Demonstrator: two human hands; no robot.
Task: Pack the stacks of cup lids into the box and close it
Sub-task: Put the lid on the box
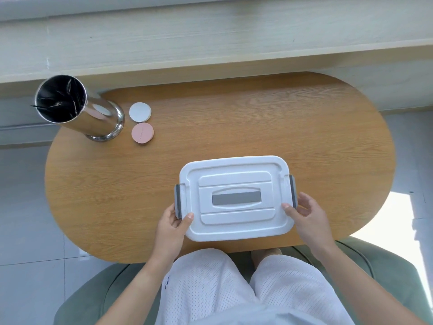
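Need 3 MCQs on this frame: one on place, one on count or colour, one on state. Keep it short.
1. Where are the two stacks of cup lids?
A. inside the box
B. on the table beside the steel canister
C. in the person's lap

2. What colours are the two stacks?
A. white and pink
B. both grey
C. blue and green

3. What is the state of the white box?
A. open, lid lying beside it
B. lid on top, a hand at each grey side latch
C. tipped on its side

Answers:
1 B: the white stack and the pink stack sit on the table just right of the steel canister.
2 A: the far one is white, the near one pink.
3 B: the lid covers the box, with the left hand and the right hand at the latches.
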